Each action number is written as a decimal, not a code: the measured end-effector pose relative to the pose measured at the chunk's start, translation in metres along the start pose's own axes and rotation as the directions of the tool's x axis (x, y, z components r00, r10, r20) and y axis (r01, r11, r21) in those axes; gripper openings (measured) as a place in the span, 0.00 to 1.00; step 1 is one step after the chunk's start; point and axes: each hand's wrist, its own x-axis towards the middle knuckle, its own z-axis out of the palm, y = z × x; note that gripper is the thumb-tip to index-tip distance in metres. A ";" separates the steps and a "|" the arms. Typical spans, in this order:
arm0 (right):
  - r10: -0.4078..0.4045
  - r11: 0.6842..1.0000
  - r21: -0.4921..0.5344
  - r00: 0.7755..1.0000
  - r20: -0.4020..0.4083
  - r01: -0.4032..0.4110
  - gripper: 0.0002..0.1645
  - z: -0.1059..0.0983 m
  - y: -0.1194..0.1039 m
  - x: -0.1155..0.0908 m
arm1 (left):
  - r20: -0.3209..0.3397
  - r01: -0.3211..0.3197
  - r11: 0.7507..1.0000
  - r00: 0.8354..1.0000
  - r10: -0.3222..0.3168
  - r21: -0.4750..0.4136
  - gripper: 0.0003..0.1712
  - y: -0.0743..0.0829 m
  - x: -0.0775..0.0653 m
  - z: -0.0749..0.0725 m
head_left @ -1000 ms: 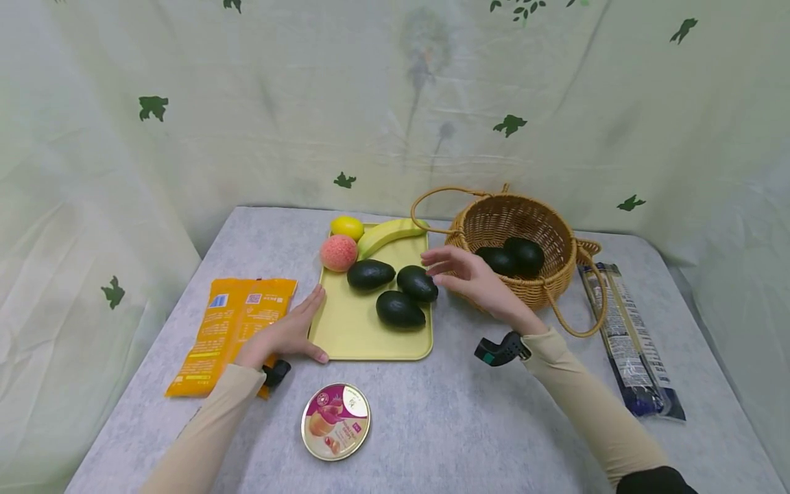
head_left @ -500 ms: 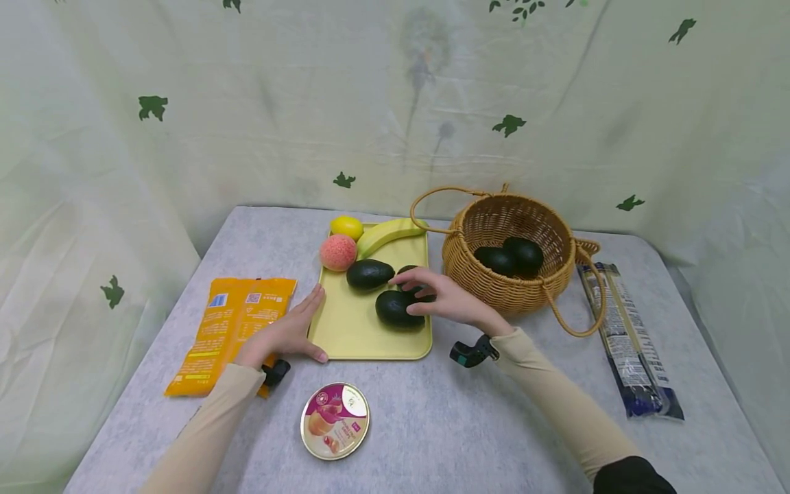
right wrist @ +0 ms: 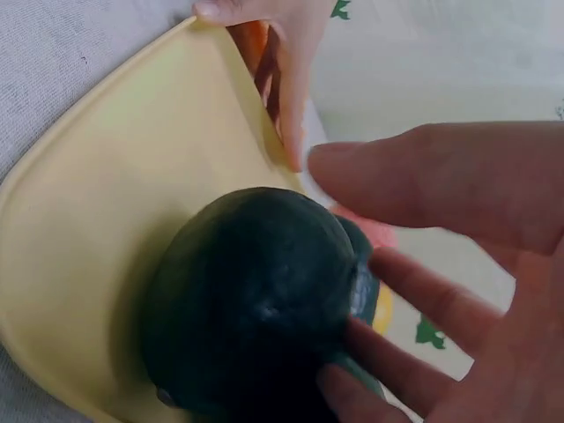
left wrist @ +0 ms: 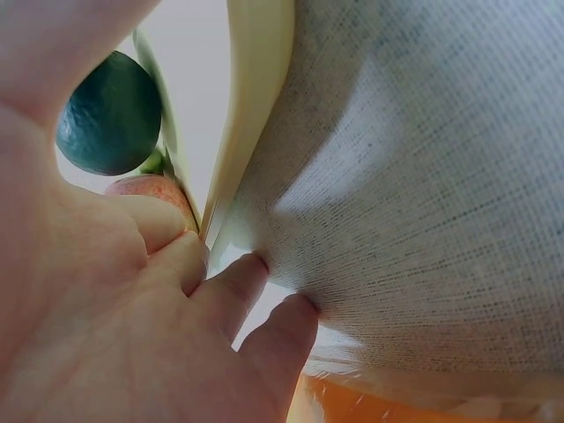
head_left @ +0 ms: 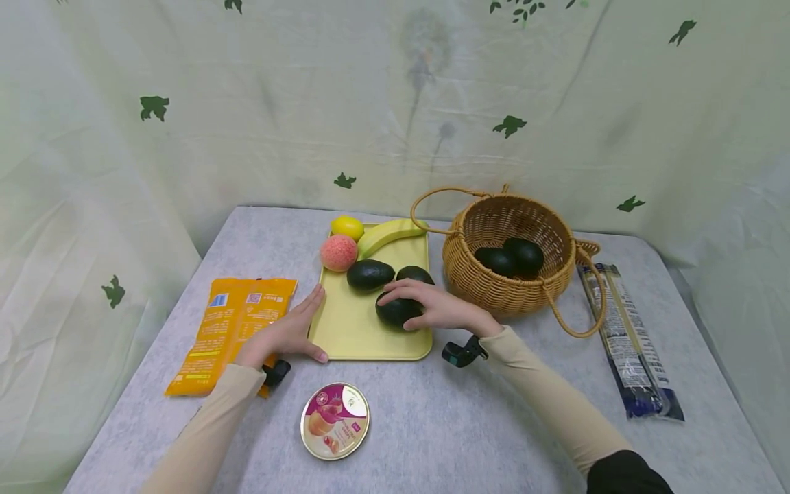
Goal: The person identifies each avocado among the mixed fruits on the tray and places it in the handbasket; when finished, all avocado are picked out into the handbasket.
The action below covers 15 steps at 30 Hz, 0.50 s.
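In the head view my right hand (head_left: 426, 305) reaches over the nearest dark avocado (head_left: 392, 312) on a yellow tray (head_left: 345, 329). The right wrist view shows its thumb and fingers spread wide, fingertips at the side of that avocado (right wrist: 247, 291) and the thumb apart from it. Two more avocados lie behind, one to the left (head_left: 370, 274) and one partly hidden by the hand (head_left: 415, 273). My left hand (head_left: 286, 336) rests along the tray's left edge, fingers extended; in the left wrist view its fingertips reach down by the rim (left wrist: 256, 97).
A lemon (head_left: 347, 226), a pink peach-like fruit (head_left: 338, 253) and a banana (head_left: 389, 234) fill the tray's far end. The wicker basket (head_left: 512, 295) holds two avocados. An orange packet (head_left: 228, 336), a round tin (head_left: 336, 421) and a long dark packet (head_left: 632, 343) lie around.
My right hand has moved left and down from beside the basket to over the nearest avocado. The left hand and the tray stay in place.
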 end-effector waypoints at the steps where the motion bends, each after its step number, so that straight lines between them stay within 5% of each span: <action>1: 0.008 1.000 -0.018 1.000 0.013 -0.008 0.30 0.001 0.000 0.001 | 0.001 0.002 1.000 1.000 -0.002 0.000 0.75 0.000 0.000 0.000; 15: 0.104 0.989 -0.114 0.993 0.062 -0.097 0.32 0.020 -0.005 0.018 | 0.006 0.016 1.000 1.000 -0.016 0.007 0.74 0.000 0.001 0.000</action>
